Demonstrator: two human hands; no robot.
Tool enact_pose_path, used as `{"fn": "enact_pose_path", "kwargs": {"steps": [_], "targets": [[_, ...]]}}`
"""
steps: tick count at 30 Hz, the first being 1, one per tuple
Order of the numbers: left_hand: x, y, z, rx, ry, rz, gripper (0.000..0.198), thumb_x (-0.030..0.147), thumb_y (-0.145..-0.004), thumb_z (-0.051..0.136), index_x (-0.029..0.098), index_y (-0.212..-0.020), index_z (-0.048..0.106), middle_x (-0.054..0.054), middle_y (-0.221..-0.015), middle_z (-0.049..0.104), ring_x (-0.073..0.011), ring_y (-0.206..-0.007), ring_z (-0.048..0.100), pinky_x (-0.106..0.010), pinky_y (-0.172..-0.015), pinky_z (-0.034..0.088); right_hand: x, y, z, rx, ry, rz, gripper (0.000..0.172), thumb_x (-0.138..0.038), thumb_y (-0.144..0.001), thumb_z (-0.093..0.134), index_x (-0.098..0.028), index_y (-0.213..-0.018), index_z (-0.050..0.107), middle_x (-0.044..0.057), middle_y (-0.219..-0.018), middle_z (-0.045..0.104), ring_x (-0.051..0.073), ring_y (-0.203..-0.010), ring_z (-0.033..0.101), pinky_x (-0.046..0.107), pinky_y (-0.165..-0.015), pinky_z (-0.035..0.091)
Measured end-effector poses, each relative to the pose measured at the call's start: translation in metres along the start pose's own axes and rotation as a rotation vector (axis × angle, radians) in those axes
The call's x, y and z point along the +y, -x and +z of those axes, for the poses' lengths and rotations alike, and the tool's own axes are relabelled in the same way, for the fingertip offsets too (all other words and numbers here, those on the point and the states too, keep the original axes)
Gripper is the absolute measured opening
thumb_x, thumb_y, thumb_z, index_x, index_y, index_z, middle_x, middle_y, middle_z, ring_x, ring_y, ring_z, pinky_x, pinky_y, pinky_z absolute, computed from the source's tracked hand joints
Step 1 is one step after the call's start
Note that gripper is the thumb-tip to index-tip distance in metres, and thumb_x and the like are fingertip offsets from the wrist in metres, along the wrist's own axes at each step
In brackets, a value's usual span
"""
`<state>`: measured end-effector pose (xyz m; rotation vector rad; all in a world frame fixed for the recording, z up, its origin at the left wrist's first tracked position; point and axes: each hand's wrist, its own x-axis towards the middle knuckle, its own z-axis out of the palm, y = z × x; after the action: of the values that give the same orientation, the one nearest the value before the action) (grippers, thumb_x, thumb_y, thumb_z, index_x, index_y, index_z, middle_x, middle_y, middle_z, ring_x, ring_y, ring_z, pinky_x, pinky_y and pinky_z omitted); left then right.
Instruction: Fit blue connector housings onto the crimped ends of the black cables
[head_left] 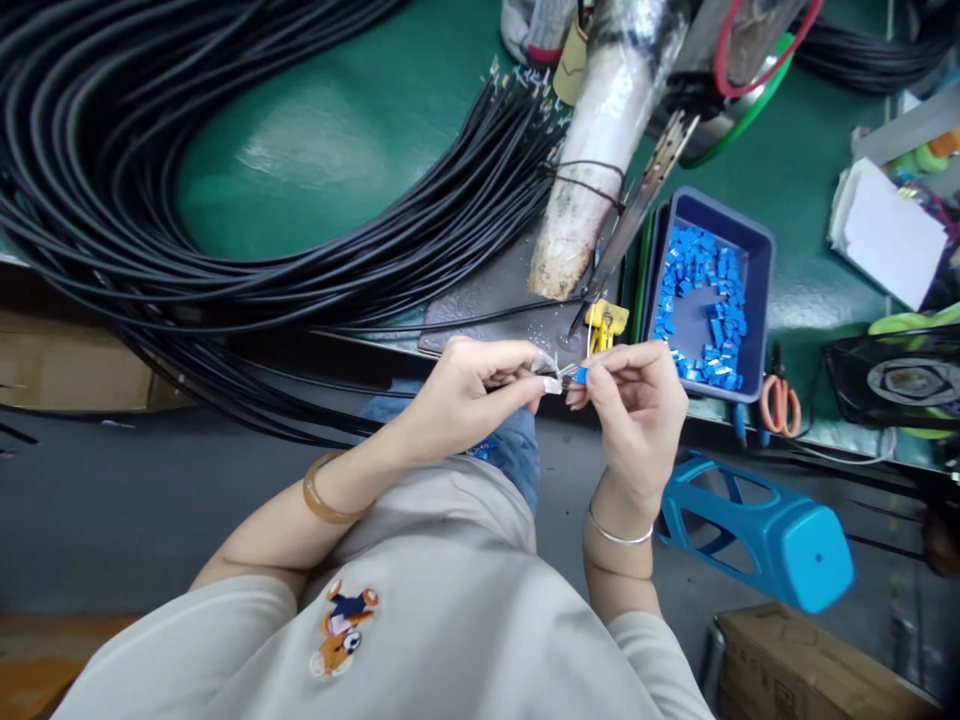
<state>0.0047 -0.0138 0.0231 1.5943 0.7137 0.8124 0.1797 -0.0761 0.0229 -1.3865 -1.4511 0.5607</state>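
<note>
My left hand point(495, 385) is closed on the end of a black cable, its thumb and fingers pinched near the tip. Thin coloured wires point(568, 370) fan out of that end towards the right. Between the thumb and fingers of my right hand point(630, 405) is a small blue connector point(580, 375), right at the wire tips. Whether the wires sit inside the connector is too small to tell. Just beyond my right hand, a yellow hand tool point(604, 325) lies at the bench edge.
A thick bundle of black cables point(360, 265) curves across the green bench point(300, 150). To the right stands a grey-blue tray point(759, 300) of blue connectors point(724, 320), with orange-handled scissors point(780, 405) beside it. A wrapped tube point(592, 170) leans above the bench. Below is a blue plastic stool point(810, 555).
</note>
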Motion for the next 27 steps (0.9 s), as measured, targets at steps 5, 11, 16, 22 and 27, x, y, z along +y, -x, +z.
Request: {"fn": "enact_pose_path", "kwargs": {"steps": [5,11,16,22,27], "targets": [[0.003,-0.006,-0.006,-0.165,0.284,-0.216,0.027,0.021,-0.088,0.066,0.010,-0.063,0.062,0.001,-0.052,0.059,-0.0017,-0.042,0.038,-0.015,-0.042,0.029,0.001,0.002,0.000,0.150,0.360,-0.398,0.014,-0.010,-0.089,0.066,-0.023,-0.095,0.064,-0.001,-0.085,0.070,0.014,-0.081,0.071,0.029,-0.073,0.060],[0.000,-0.004,-0.002,-0.126,0.311,-0.207,0.021,0.023,-0.087,0.066,0.011,-0.071,0.060,0.000,-0.058,0.062,-0.0038,-0.050,0.051,-0.014,-0.051,0.041,-0.008,0.007,0.002,0.221,0.422,-0.298,0.026,-0.013,-0.088,0.070,-0.030,-0.107,0.075,-0.002,-0.083,0.066,0.010,-0.075,0.064,0.025,-0.067,0.054],[-0.007,-0.004,0.000,-0.114,0.332,-0.220,0.021,0.028,-0.086,0.069,0.012,-0.076,0.059,0.001,-0.059,0.061,-0.0053,-0.053,0.053,-0.015,-0.054,0.043,-0.006,0.014,0.005,0.130,0.405,-0.265,0.033,-0.013,-0.089,0.068,-0.031,-0.116,0.072,-0.002,-0.085,0.068,0.010,-0.075,0.065,0.026,-0.068,0.054],[-0.008,-0.004,0.003,-0.073,0.342,-0.219,0.018,0.029,-0.089,0.066,0.013,-0.087,0.057,0.002,-0.057,0.060,-0.0059,-0.051,0.052,-0.016,-0.052,0.040,0.000,0.016,0.004,0.155,0.391,-0.281,0.031,-0.011,-0.088,0.068,-0.030,-0.112,0.073,-0.002,-0.086,0.072,0.011,-0.075,0.069,0.024,-0.068,0.056],[-0.009,-0.005,0.009,0.014,0.213,-0.164,0.010,0.023,-0.088,0.063,0.014,-0.085,0.060,0.003,-0.061,0.054,-0.0053,-0.052,0.045,-0.018,-0.050,0.036,0.005,0.018,0.007,0.408,0.240,-0.197,0.022,-0.015,-0.092,0.063,-0.026,-0.110,0.070,-0.005,-0.076,0.068,0.006,-0.051,0.061,0.018,-0.046,0.047]]}}
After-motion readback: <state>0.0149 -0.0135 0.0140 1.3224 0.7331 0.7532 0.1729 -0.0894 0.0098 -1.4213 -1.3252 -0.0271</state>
